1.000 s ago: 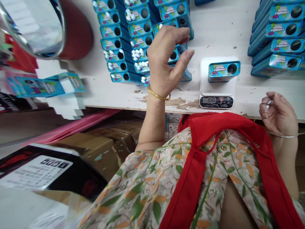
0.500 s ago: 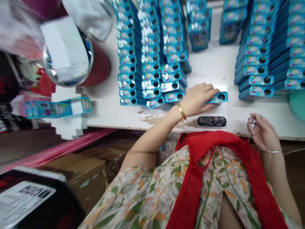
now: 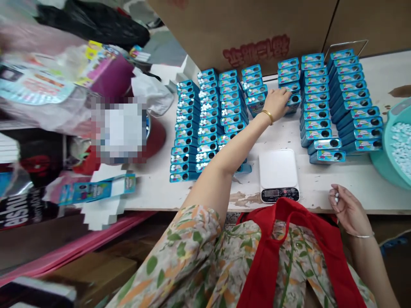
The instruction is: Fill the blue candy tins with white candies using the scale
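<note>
My left hand (image 3: pixel 278 102) reaches far across the white table (image 3: pixel 321 182) and closes on a small blue candy tin (image 3: pixel 293 101) at the front of a short row of tins. A gold bangle circles that wrist. My right hand (image 3: pixel 343 207) rests at the table's near edge, fingers curled round a few white candies (image 3: pixel 336 197). The white digital scale (image 3: pixel 278 174) sits bare between the two hands. Rows of blue tins (image 3: pixel 205 124) with white candies fill the left; more blue tins (image 3: pixel 337 98) stand in rows on the right.
A teal basin (image 3: pixel 390 147) of white candies sits at the far right. A brown cardboard box (image 3: pixel 257 30) stands behind the tins. Bags, a metal bowl and printed packets (image 3: pixel 96 190) crowd the left. Cartons lie under the table.
My left hand lifted the blue tin off the scale and carried it back to the row of tins. The scale's plate is now bare. My right hand stayed at the edge.
</note>
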Tool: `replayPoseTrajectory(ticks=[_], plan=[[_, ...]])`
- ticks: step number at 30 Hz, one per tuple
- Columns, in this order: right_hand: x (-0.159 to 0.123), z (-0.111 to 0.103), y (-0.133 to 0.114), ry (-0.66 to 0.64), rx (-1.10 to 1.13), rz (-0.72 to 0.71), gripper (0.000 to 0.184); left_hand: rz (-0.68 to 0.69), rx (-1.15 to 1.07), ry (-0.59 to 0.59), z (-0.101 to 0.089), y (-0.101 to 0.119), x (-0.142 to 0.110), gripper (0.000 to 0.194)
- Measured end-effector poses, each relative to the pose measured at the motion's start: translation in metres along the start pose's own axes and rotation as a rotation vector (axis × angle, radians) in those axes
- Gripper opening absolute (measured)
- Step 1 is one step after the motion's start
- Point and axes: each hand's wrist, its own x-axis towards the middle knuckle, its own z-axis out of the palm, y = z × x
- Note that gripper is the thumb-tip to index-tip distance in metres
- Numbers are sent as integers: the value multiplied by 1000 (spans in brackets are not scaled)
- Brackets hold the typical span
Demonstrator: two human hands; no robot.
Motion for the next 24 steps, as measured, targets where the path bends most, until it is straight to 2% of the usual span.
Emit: replayPoseTrajectory(ticks=[3,7,10,13,15,17,21,23,24], plan=[[3,-1,2,-11,-4,6,49,-41,0,60,-11,-6,-9,50],[8,3,5,-44,-34,27,47,-180,28,126,-31,-30,-32,40],[11,9,6,-86,-57,29,46,-284,88,85,-35,-46,-42,32],[9,14,4,-112,-75,19,47,-288,159,6,-38,-45,-48,24],[5,14,1,-98,-104,17,51,-258,198,-34,-48,-34,-56,22],[1,13,-1,-84,-153,30,56,-200,219,-68,-67,-16,-72,23],[-6,11,-1,-107,-239,94,55,-5,234,-138,-114,38,-120,29],[-8,10,3,-140,-253,92,51,71,237,-236,-125,63,-144,30],[-10,10,5,-165,-259,78,49,103,219,-266,-124,73,-154,31]])
